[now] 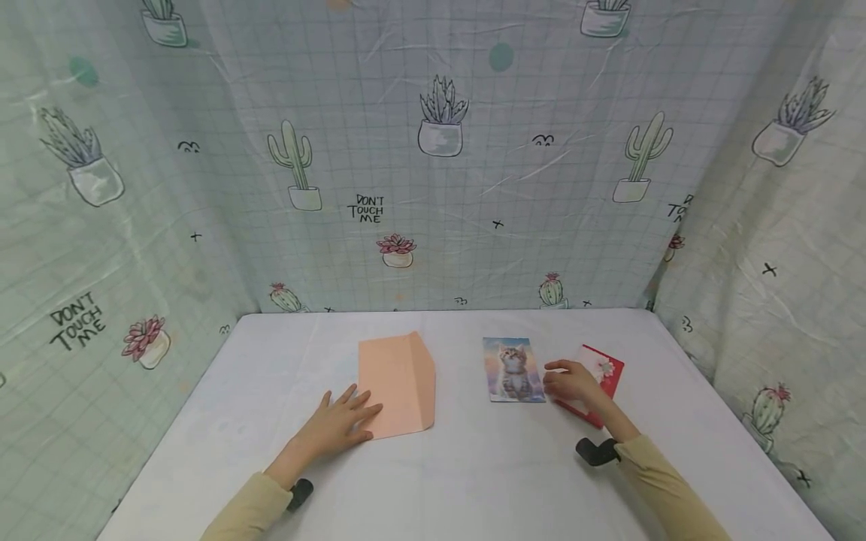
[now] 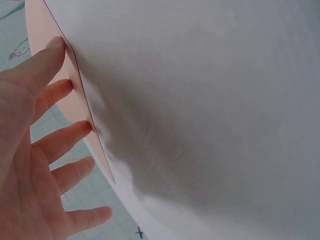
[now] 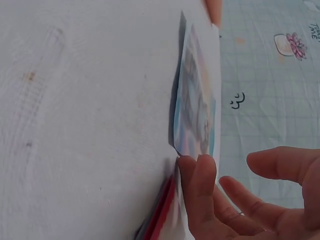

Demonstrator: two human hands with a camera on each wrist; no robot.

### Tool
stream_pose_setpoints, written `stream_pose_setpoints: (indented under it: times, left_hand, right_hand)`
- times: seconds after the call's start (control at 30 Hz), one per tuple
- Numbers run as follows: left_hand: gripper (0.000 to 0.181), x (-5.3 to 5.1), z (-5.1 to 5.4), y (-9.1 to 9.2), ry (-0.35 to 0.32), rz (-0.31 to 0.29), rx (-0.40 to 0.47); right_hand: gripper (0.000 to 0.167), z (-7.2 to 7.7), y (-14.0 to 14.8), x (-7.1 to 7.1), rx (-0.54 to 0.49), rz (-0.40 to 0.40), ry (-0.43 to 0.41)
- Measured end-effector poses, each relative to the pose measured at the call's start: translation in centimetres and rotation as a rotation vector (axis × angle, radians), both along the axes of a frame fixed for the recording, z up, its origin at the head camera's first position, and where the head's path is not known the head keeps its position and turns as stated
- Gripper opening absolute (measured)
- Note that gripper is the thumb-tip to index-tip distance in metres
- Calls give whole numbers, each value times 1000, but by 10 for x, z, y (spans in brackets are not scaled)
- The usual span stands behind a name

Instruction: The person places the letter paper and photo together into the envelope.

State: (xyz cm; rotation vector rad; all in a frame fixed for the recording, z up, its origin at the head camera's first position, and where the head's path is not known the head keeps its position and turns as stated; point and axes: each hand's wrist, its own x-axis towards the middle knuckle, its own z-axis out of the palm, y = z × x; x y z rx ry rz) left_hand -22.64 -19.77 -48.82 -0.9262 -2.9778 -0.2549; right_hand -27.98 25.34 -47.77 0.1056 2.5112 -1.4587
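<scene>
A peach-coloured envelope (image 1: 389,383) lies flat, its flap side to the right. My left hand (image 1: 338,422) rests at its lower left edge with fingers spread; in the left wrist view the thumb and some fingertips touch the envelope (image 2: 70,100). Right of the middle lies a card with a kitten picture (image 1: 514,370). Over a red-edged card with a white flower (image 1: 612,372) is my right hand (image 1: 571,382), its fingers loosely bent. The right wrist view has the fingertips by the near end of the kitten card (image 3: 195,100), and no grip on it shows.
A white table (image 1: 460,481) bears all these things. Behind it and at both sides hangs a cloth with printed cacti (image 1: 433,180). A dark wrist-worn piece (image 1: 597,451) sits below the right sleeve, another (image 1: 301,494) by the left sleeve.
</scene>
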Motion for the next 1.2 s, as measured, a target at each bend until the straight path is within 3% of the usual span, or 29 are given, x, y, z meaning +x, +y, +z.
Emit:
stream_pose_setpoints:
  times: [0.53, 0.73, 1.0, 1.2]
  left_hand:
    - [48, -2, 1, 2, -19, 5, 8]
    - [48, -2, 0, 3, -17, 9, 3]
    - [48, -3, -2, 4, -6, 14, -5]
    - [47, -3, 0, 5, -11, 17, 0]
  right_hand:
    - [41, -1, -11, -16, 34, -87, -140]
    - [38, -6, -15, -21, 81, -110, -98]
    - [33, -13, -17, -28, 298, -153, 8]
    - [31, -13, -19, -29, 248, -180, -26]
